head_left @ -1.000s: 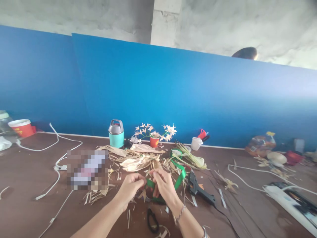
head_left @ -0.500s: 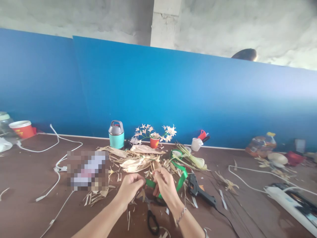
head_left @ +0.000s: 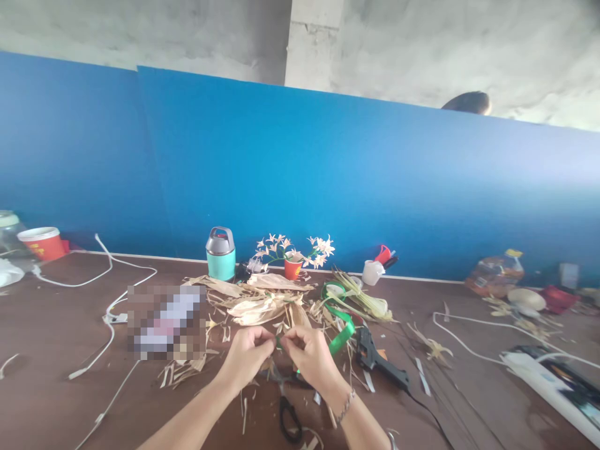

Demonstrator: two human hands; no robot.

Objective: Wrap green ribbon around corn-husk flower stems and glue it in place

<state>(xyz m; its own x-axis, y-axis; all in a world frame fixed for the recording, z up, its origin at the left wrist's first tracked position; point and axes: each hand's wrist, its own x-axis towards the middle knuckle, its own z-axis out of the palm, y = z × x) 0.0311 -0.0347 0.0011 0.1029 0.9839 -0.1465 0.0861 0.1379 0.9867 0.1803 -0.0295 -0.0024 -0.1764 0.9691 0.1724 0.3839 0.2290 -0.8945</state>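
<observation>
My left hand [head_left: 248,355] and my right hand [head_left: 307,355] meet over the near middle of the table, fingertips pinched close together. Between them shows a small bit of green ribbon [head_left: 343,334], whose longer loop runs from behind my right hand back to a green roll [head_left: 334,290]. Both hands are closed on the ribbon. Just beneath them lie scissors [head_left: 290,420], blades partly hidden by my hands. Dried corn husks [head_left: 262,309] are heaped just beyond my fingers. To the right of my right hand rests a black glue gun [head_left: 379,362].
Behind the husks stand a turquoise flask [head_left: 220,255] and a red cup [head_left: 293,269] with husk flowers. A white pot [head_left: 372,272] holds tools. White cables [head_left: 110,312] cross the left side; a power strip [head_left: 553,394] lies at right. A blue partition [head_left: 300,175] closes off the back.
My right hand has moved left and its fingertips now meet those of my left hand. The stretch of green ribbon between them has shortened. My left hand has barely moved.
</observation>
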